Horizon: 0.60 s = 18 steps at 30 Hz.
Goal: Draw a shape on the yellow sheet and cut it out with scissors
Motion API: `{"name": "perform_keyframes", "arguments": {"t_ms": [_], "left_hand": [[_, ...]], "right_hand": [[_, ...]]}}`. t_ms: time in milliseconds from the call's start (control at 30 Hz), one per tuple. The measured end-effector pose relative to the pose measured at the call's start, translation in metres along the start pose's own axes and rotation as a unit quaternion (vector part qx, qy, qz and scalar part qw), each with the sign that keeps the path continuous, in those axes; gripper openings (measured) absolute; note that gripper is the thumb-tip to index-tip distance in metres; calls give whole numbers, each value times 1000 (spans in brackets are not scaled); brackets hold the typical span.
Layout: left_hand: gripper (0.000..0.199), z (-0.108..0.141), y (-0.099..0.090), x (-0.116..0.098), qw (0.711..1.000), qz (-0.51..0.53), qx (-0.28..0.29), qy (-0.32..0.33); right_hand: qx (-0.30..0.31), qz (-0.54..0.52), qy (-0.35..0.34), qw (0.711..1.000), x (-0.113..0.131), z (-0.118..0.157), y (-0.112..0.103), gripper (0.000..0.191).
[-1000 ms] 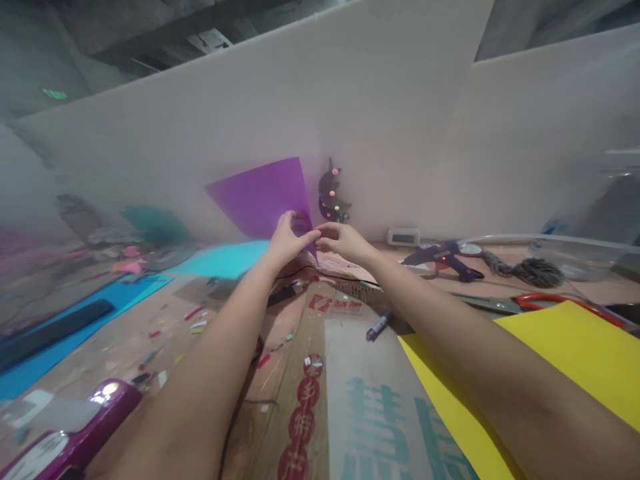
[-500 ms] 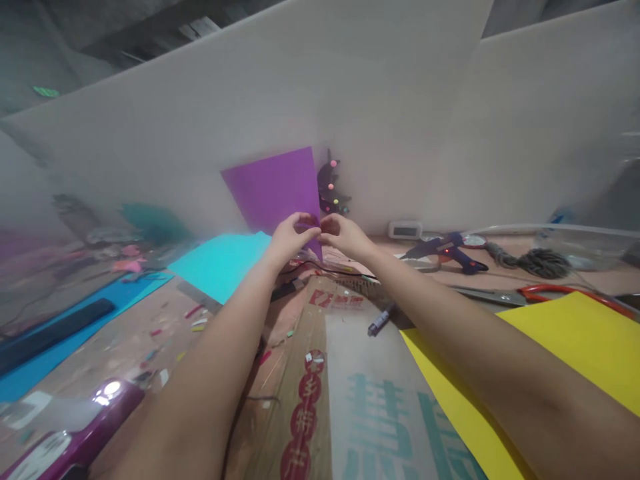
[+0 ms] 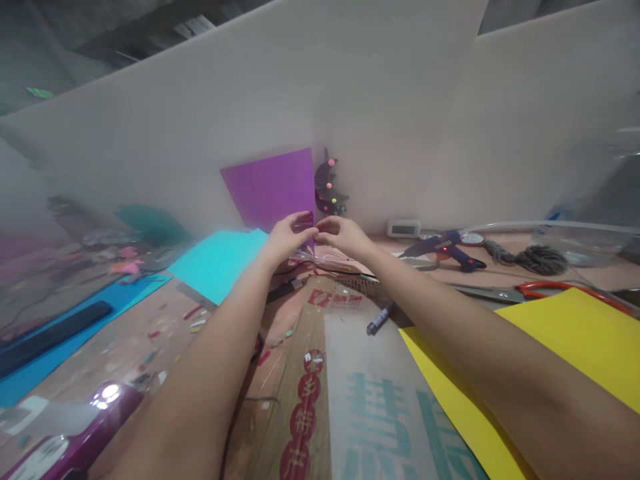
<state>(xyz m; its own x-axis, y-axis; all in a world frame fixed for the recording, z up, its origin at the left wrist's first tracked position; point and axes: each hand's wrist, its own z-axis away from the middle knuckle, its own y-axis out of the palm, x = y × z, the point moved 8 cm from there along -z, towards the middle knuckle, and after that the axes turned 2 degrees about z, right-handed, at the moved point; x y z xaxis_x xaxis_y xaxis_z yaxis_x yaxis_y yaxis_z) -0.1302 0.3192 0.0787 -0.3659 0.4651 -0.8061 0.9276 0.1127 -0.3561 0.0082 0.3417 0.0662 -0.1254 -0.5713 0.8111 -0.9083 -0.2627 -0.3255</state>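
Flat purple sheet [image 3: 273, 187] at left hand [image 3: 293, 235].

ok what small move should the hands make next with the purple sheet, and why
Probably slide the left hand slightly up the right edge of the purple sheet, since both hands meet low there and the top stands unsupported by fingers.

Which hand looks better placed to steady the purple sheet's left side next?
Probably the left hand: the purple sheet spreads up and leftward from beside its fingers. The right hand is at the sheet's right edge and would have to reach across.
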Motion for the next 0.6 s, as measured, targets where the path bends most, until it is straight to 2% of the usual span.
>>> {"name": "perform_keyframes", "arguments": {"t_ms": [367,600], "left_hand": [[59,1,0,0,1000,8,1,5],[59,0,-2,-1,1000,-17,-18,6]], "right_hand": [[-20,24,-10,999,3,3,-1,19],[-6,-3,1,1000,0,2,0,18]]}}
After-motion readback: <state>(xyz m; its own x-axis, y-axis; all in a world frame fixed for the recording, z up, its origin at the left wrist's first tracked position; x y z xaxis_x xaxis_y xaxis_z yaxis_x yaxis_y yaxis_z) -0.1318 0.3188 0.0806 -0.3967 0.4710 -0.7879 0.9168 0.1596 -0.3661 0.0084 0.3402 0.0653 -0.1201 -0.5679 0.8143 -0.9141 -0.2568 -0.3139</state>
